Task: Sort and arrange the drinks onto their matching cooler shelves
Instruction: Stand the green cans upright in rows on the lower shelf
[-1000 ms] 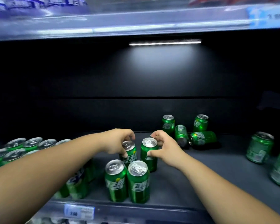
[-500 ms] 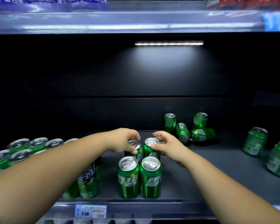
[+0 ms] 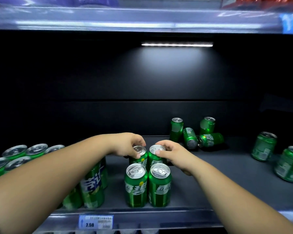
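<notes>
At the left end of the shelf (image 3: 210, 174) stands a packed block of green cans (image 3: 15, 156). My left hand (image 3: 127, 146) has its fingers curled over the top rim of the rear left can (image 3: 139, 153), with the thumb at the near edge. Just beside it, my right hand (image 3: 172, 154) holds the rear right can (image 3: 156, 152) by the rim in the same manner. Both cans are upright and touch each other, close behind the front pair (image 3: 136, 184) at the shelf edge.

I judge that I am setting these two down as a second row, so each hand should let go only when its can sits square behind the front one. Further right a loose cluster (image 3: 193, 134) sits near the back wall, with two cans tipped on their sides. Two more cans (image 3: 264, 146) stand well apart at the far right. Next, I think, I must reach for the cluster and set the fallen ones upright.
</notes>
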### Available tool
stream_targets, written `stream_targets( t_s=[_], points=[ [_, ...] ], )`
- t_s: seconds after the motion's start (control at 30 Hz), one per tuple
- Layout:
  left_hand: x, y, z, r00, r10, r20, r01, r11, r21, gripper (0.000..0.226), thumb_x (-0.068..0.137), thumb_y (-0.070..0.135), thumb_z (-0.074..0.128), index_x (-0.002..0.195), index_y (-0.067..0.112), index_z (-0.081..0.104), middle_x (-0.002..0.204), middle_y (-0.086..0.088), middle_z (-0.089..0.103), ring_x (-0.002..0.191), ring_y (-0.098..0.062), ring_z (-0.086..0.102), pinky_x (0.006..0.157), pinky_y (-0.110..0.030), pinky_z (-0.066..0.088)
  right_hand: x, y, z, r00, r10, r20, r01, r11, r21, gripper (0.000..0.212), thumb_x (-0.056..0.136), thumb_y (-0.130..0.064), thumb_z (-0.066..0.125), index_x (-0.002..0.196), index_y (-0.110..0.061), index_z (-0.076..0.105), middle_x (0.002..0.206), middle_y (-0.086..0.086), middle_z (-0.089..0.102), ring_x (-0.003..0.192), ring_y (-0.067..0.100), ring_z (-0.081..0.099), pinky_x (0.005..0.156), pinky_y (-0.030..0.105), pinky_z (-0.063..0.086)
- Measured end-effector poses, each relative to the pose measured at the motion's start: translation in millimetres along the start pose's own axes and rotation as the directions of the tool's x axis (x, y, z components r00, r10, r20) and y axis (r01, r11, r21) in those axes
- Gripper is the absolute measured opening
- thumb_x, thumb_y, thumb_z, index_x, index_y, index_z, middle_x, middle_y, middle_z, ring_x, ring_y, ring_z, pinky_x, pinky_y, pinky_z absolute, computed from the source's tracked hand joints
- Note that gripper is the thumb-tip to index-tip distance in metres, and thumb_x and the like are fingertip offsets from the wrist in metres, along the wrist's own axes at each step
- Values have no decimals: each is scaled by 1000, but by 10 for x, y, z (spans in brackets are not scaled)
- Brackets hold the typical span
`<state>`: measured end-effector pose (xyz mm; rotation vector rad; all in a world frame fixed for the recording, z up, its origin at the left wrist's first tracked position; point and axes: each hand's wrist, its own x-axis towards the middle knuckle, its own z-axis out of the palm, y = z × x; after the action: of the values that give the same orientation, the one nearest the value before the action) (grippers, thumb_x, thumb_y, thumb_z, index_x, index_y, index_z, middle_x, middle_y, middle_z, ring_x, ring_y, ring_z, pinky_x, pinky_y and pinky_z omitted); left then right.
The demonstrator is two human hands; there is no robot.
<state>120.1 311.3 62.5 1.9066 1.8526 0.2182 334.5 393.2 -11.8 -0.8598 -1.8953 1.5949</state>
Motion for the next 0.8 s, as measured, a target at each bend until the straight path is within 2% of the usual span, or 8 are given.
stream_targets(
  t_s=[0.07, 0.1, 0.2, 0.33, 0.43, 0.6, 0.8],
  points=[
    [-5, 21, -15, 1000, 21, 15, -22, 998, 58, 48, 88, 17, 72, 133, 22, 54, 113, 13, 59, 105, -10, 59, 90, -24, 47, -18, -17, -8, 1000, 12, 10, -11, 1000, -19, 32, 83, -30, 79, 112, -21, 70, 107, 11, 74, 91, 15, 65, 81, 36, 50],
    [-3, 26, -14, 999, 27, 22, -29, 996, 87, 48, 89, 17, 71, 133, 23, 54, 114, 13, 59, 106, -9, 58, 92, -23, 46, -28, -22, -14, 1000, 13, 10, -12, 999, -32, 37, 77, -38, 81, 110, -24, 71, 109, 12, 74, 91, 16, 64, 81, 36, 49],
    [10, 20, -5, 999, 33, 42, -39, 987, 159, 47, 90, 19, 69, 134, 26, 53, 121, 9, 60, 111, -14, 59, 100, -36, 49, -76, -28, -11, 1000, 23, 15, -23, 998, -60, 50, 65, -51, 81, 107, -27, 72, 102, 6, 75, 89, 15, 64, 80, 37, 49],
    [9, 36, -21, 996, 56, 70, -69, 978, 198, 47, 90, 17, 69, 134, 26, 53, 121, 8, 59, 112, -15, 58, 101, -36, 47, -125, -50, -33, 998, 53, 23, -52, 997, -56, 37, 79, -44, 80, 111, -28, 72, 100, -3, 74, 89, 13, 65, 79, 35, 51],
    [5, 54, -17, 994, 63, 84, -80, 973, 217, 47, 91, 16, 68, 135, 24, 52, 120, 6, 59, 112, -16, 57, 101, -35, 47, -130, -49, -46, 997, 76, 25, -75, 996, -50, 24, 91, -34, 73, 114, -28, 71, 105, -1, 72, 90, 16, 63, 78, 35, 51],
    [-39, 15, -26, 989, 91, 118, -115, 969, 217, 45, 90, 14, 68, 131, 24, 52, 114, 7, 59, 110, -19, 60, 98, -39, 50, -194, -75, -18, 996, 65, 62, -60, 995, -76, 19, 94, -34, 70, 113, -29, 72, 102, -2, 73, 89, 16, 60, 79, 34, 50],
    [-84, -3, -13, 985, 107, 133, -134, 967, 216, 47, 89, 14, 68, 132, 23, 51, 116, 6, 59, 110, -20, 60, 98, -40, 51, -255, -38, -7, 994, 65, 84, -60, 997, -56, 18, 98, -32, 64, 114, -34, 71, 105, -2, 71, 91, 19, 58, 82, 34, 49]
  ],
)
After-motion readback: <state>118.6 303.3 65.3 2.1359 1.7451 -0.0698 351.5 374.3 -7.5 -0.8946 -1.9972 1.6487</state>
